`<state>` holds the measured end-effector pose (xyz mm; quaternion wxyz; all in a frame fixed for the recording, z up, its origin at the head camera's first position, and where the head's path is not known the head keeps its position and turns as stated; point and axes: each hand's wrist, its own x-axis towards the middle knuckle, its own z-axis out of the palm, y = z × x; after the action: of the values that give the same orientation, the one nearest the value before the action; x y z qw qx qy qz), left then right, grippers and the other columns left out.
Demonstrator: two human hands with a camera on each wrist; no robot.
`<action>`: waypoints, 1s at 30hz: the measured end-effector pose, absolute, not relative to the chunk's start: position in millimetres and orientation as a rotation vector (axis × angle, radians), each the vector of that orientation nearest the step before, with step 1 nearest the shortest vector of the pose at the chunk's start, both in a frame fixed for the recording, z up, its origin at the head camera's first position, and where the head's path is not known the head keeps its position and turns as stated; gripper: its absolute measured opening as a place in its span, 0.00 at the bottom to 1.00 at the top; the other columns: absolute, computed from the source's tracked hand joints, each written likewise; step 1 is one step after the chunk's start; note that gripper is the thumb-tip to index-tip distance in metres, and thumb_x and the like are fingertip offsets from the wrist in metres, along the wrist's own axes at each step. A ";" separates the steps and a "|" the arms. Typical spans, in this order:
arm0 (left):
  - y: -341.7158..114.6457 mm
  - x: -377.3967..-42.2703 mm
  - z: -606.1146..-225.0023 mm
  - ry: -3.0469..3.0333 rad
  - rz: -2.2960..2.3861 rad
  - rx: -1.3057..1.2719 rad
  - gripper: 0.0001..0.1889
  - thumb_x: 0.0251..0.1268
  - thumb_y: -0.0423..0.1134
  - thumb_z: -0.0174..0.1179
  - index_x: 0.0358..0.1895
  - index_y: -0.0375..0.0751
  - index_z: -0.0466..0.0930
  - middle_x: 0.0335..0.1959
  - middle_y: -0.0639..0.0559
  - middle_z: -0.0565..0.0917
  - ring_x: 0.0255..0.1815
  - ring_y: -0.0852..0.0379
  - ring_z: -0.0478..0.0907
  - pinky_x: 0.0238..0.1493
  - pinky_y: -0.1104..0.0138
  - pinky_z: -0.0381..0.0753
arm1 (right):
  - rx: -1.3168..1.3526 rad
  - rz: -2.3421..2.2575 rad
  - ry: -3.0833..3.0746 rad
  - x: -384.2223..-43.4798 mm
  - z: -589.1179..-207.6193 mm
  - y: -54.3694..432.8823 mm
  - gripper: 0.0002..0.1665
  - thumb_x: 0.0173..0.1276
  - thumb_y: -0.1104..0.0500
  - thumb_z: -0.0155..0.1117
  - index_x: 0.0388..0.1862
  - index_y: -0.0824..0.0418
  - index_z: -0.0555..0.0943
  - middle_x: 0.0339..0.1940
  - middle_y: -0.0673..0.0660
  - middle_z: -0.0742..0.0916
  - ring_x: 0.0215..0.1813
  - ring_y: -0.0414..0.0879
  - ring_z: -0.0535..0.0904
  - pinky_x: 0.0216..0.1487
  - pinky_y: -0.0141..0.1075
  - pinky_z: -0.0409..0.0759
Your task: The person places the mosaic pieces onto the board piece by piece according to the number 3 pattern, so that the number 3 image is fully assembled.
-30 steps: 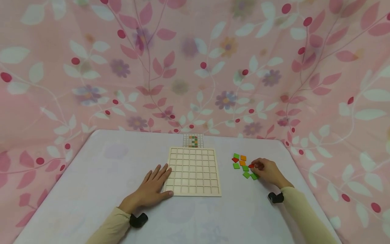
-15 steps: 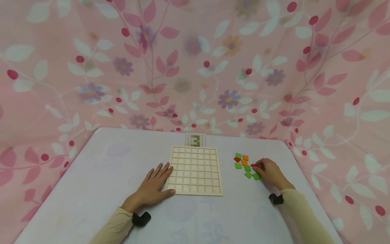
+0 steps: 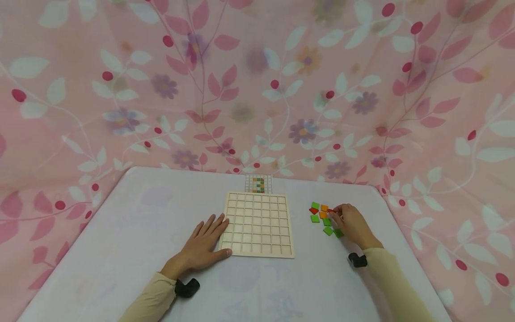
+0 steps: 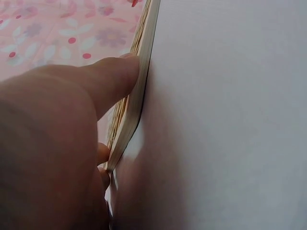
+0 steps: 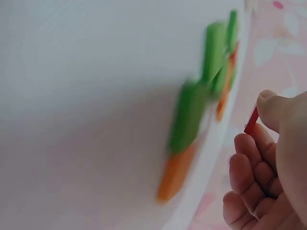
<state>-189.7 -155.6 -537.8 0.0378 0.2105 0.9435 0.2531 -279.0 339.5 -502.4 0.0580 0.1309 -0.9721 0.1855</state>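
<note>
On the tabletop [image 3: 289,286], head view: five green tiles [image 3: 315,218], two orange tiles [image 3: 324,208], one loose red tile [image 3: 313,210], and your left hand [image 3: 201,247], fingers spread, touching one board [image 3: 260,225]; your right hand [image 3: 355,227] pinches a second red tile [image 3: 331,210], farther forward than half a second ago. Left wrist: your thumb [image 4: 115,79] meets the board. Right wrist: your fingertips [image 5: 246,143] hold that tile.
</note>
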 end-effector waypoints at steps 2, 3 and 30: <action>-156.4 -189.2 -537.2 2.894 0.771 0.640 0.49 0.73 0.65 0.60 0.87 0.43 0.53 0.90 0.46 0.49 0.90 0.39 0.42 0.85 0.37 0.43 | 0.430 0.583 -2.918 -281.8 -499.5 329.4 0.19 0.80 0.55 0.66 0.51 0.72 0.83 0.39 0.61 0.84 0.42 0.53 0.80 0.49 0.52 0.85; -156.7 -188.8 -536.7 2.893 0.770 0.637 0.49 0.73 0.65 0.60 0.87 0.43 0.53 0.90 0.46 0.49 0.90 0.39 0.41 0.85 0.37 0.43 | 0.446 0.592 -2.904 -283.4 -498.5 324.1 0.18 0.80 0.55 0.66 0.51 0.72 0.83 0.39 0.61 0.85 0.43 0.53 0.80 0.48 0.52 0.85; -155.6 -190.9 -537.0 2.888 0.773 0.653 0.48 0.73 0.64 0.60 0.87 0.44 0.53 0.90 0.46 0.50 0.90 0.39 0.42 0.85 0.36 0.42 | 0.433 0.840 -2.982 -316.4 -501.1 187.1 0.17 0.78 0.49 0.68 0.49 0.63 0.84 0.41 0.56 0.85 0.41 0.47 0.80 0.44 0.39 0.83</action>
<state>-190.9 -155.6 -537.0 0.0408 0.2132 0.9430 0.2524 -316.4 187.1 -501.1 0.0066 0.1383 -0.9533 0.2686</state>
